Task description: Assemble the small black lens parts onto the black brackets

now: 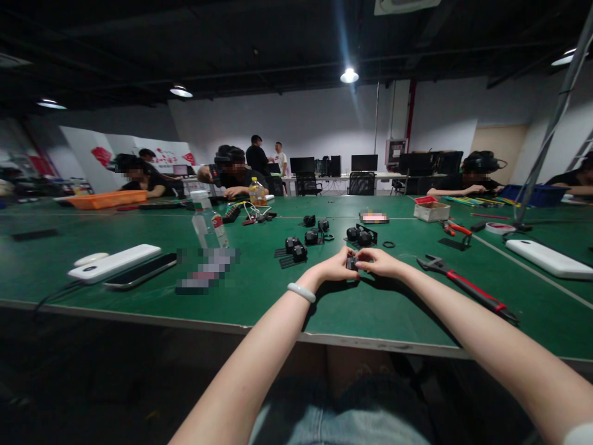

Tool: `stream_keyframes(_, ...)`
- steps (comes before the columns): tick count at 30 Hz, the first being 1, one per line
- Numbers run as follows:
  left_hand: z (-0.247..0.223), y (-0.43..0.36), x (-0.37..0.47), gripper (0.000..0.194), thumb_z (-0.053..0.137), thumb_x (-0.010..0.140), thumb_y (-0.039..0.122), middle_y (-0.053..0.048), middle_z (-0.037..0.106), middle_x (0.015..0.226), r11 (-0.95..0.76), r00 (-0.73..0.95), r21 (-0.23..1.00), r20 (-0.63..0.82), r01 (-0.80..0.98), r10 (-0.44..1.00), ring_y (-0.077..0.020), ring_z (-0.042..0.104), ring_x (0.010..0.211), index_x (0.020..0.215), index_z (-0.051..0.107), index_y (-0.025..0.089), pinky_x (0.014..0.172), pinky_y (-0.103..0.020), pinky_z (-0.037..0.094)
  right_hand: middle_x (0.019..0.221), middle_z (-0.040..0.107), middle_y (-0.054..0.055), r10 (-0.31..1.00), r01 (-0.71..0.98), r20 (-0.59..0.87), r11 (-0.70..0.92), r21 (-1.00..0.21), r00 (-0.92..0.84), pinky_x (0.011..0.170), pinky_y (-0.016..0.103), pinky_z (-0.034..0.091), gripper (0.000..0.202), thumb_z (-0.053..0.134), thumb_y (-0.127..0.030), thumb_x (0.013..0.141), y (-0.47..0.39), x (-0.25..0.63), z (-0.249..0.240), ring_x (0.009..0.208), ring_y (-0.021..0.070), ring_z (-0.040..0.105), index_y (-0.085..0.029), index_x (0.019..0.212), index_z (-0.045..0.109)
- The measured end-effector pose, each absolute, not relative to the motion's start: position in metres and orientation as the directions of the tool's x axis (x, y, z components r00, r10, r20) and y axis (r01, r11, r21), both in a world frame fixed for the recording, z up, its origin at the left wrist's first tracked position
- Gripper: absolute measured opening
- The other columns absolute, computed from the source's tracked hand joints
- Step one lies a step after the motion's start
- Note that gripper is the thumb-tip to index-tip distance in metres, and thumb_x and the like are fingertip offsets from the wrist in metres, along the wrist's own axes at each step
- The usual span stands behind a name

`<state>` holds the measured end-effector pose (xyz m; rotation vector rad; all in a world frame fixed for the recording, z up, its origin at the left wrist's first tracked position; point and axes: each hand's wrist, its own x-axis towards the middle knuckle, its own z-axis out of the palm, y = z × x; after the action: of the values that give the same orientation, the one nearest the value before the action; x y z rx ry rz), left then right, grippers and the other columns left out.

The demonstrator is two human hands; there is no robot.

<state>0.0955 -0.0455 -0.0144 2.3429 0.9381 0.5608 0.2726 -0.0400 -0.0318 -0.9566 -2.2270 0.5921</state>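
Both my hands meet over the green table in front of me. A small black part (351,263) sits between them; its exact kind I cannot make out. My left hand (337,264) is closed around its left side, with a pale bangle on the wrist. From the right, my right hand (377,262) pinches the same part with thumb and fingers. Just beyond lie round black parts on flat slotted plates (364,236), and a black ring (388,245). More such black parts (296,248) rest to the left.
Adjustable pliers with red-black handles (467,287) lie right. Left are a clear bottle (204,219), a phone (141,272) and a white power bank (115,262). A small box (432,212), orange-handled pliers (456,228) and tape roll (500,228) stand farther right. Several people work across the table.
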Motion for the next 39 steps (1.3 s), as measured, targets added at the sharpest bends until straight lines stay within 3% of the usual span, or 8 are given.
stream_keyframes(20,-0.0193,-0.0394,0.0940,0.054,0.057,0.055,0.029,-0.002,0.044,0.086,-0.619,0.672,0.609,0.182,0.496,0.718,-0.0120,0.046,0.074,0.101,0.032,0.015,0.059,-0.022,0.040,0.075,0.054,0.004,0.787,0.491,0.369,0.603,-0.629,-0.495,0.055,0.023,0.036,0.032,0.047,-0.039,0.068,-0.0397,0.2730,-0.0328,0.061,0.0112,0.047,-0.013,0.086,0.052)
stream_keyframes(28,-0.0189,-0.0393,0.0943,0.058,0.058,0.054,0.035,-0.004,0.044,0.088,-0.630,0.667,0.589,0.197,0.505,0.719,-0.0136,0.046,0.077,0.101,0.031,0.013,0.061,-0.023,0.040,0.080,0.050,0.001,0.719,0.346,0.438,0.663,-0.664,-0.539,0.060,0.023,0.037,0.036,0.057,-0.028,0.059,-0.0418,0.2750,-0.0313,0.065,0.0095,0.044,-0.015,0.091,0.045)
stream_keyframes(39,-0.0213,-0.0360,0.0944,0.054,0.059,0.054,0.033,-0.004,0.044,0.090,-0.628,0.669,0.602,0.201,0.492,0.716,-0.0146,0.046,0.080,0.097,0.034,0.013,0.064,-0.025,0.041,0.078,0.048,0.000,0.733,0.402,0.421,0.659,-0.636,-0.534,0.060,0.022,0.036,0.036,0.058,-0.026,0.057,-0.0415,0.2742,-0.0319,0.066,0.0096,0.043,-0.016,0.090,0.046)
